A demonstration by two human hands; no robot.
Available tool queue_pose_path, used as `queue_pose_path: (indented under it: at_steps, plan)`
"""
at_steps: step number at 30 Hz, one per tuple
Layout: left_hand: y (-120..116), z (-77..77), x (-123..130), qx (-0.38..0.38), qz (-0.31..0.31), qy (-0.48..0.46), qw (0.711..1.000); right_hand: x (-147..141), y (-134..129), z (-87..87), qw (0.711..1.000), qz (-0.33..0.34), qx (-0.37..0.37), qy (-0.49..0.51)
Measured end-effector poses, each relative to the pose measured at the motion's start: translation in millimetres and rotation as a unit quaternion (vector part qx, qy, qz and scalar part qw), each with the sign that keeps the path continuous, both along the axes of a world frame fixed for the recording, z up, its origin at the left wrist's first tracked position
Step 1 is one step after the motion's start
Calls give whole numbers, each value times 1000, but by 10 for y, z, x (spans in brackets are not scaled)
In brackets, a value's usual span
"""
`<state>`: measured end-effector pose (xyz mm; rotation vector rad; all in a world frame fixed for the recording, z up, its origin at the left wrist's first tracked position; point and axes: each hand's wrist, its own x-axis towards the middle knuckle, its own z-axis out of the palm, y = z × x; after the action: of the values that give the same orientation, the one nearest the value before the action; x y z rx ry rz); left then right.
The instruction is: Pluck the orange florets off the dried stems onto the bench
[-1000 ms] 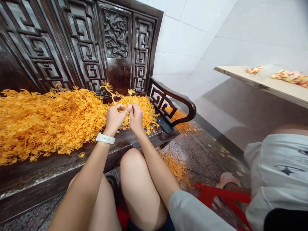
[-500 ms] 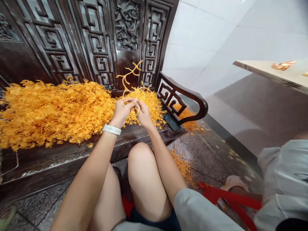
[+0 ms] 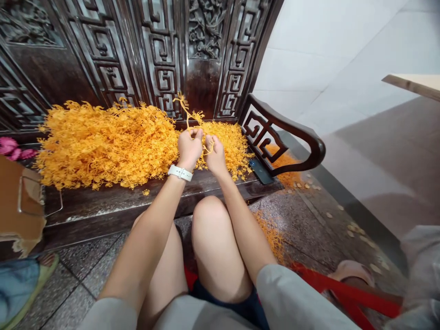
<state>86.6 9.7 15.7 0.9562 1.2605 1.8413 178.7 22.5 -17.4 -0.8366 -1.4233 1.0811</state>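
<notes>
My left hand (image 3: 189, 150), with a pale watch strap on its wrist, pinches a yellow plastic flower stem (image 3: 186, 111). The stem stands up above the fingers, with small frilly pieces at its tip and on a side branch. Close beside it, my right hand (image 3: 216, 158) is closed on a small yellow plastic piece (image 3: 207, 149), part of which shows between the fingers. Behind both hands lies a smaller heap of yellow plastic flowers (image 3: 230, 144). A larger heap of the same flowers (image 3: 110, 144) spreads to the left along the bench seat.
The dark carved wooden bench (image 3: 202, 85) has a curved armrest (image 3: 314, 146) at right. A phone (image 3: 261, 172) lies beside that armrest. At left are a torn cardboard box (image 3: 20, 201) and pink flowers (image 3: 9, 146). Orange bits (image 3: 271, 233) litter the floor. Other people sit at both sides.
The view has turned left, bringing the cardboard box and pink flowers into sight. My hands have moved slightly apart. The bare branching stem above the left hand has given way to one bearing frilly pieces.
</notes>
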Motion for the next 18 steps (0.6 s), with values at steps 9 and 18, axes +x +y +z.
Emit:
queue_pose_path:
  at_steps: [9, 18]
  plan:
    - [-101, 210, 4, -111, -69, -195, 972, -79, -182, 215, 972, 86, -158, 149]
    - [-70, 210, -13, -100, -134, -181, 969, -19, -236, 332, 948, 125, -201, 214]
